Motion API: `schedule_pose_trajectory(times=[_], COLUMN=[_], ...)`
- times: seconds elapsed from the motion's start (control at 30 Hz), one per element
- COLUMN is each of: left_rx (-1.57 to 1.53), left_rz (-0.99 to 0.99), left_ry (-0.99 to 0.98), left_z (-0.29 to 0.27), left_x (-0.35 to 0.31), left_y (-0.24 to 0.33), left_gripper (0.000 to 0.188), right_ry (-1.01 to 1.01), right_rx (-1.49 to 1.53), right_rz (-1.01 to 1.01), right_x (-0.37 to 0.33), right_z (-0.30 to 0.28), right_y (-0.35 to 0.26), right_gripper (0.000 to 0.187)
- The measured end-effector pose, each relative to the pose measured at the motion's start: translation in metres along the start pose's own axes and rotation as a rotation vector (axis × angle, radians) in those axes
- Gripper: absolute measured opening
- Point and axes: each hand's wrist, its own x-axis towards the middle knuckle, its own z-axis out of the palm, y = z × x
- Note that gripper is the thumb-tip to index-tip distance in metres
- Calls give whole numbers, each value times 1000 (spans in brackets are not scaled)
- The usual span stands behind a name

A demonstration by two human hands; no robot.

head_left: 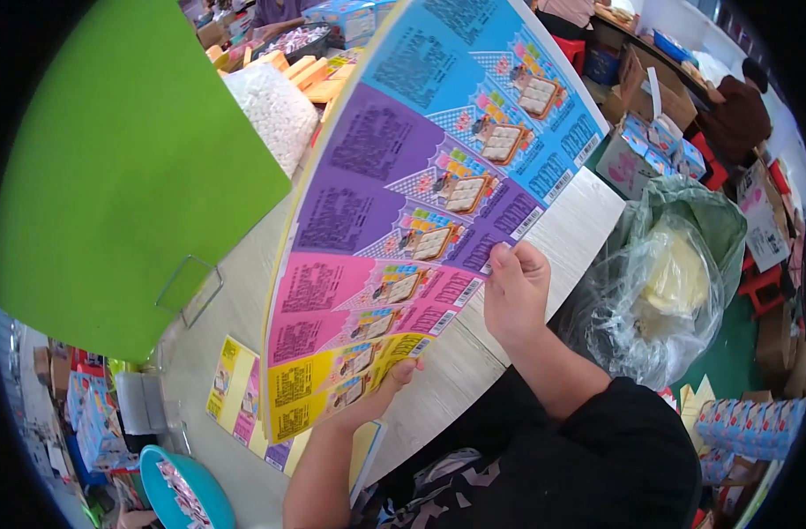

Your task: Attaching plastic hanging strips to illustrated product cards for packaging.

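A large printed sticker sheet (pixel 359 194), banded in blue, purple, pink and yellow with rows of small labels, is held up tilted above the table. My left hand (pixel 376 398) grips its lower edge near the yellow band, the thumb on the printed face. At the right edge, beside the purple band, my right hand (pixel 518 286) pinches the sheet between thumb and curled fingers. Whether it is one sheet or several together, I cannot tell. Beneath it, more printed sheets (pixel 231 388) with pale yellow strips lie on the light wooden table (pixel 434 401), partly covered.
At the left, a big green panel (pixel 130 176) stands by a wire holder (pixel 191 291). A turquoise basin (pixel 218 494) holds small packets. To the right is a clear plastic bag (pixel 659 291) with pale yellow contents. Past the sheet lie a white bag (pixel 275 110) and orange blocks (pixel 319 79).
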Motion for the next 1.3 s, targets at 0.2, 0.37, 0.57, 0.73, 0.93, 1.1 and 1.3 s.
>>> schedule_pose_trajectory(times=[0.2, 0.37, 0.57, 0.73, 0.93, 1.1, 1.3], left_rx=[-8, -80, -66, -41, -76, -83, -52], left_rz=[-20, 11, 42, 81, 19, 22, -7], left_ry=[-54, -79, -57, -76, -79, -87, -52], left_z=[-10, -10, -12, -13, -14, -15, -14], left_x=[-5, -5, -8, -9, -9, -9, -5], left_y=[-9, -11, -8, -4, -6, -11, -17], left_gripper=[21, 21, 27, 27, 27, 26, 21], right_ry=[-63, 20, 40, 15, 206, 177, 201], right_rx=[-60, -136, -126, -170, -227, -196, -165], right_rz=[18, -55, -96, -162, -134, -164, -142], right_x=[15, 21, 29, 37, 47, 59, 69], right_z=[3, 14, 18, 28, 46, 36, 0], right_y=[-17, -20, -29, -41, -51, -49, -50], right_gripper=[14, 15, 16, 15, 20, 23, 18])
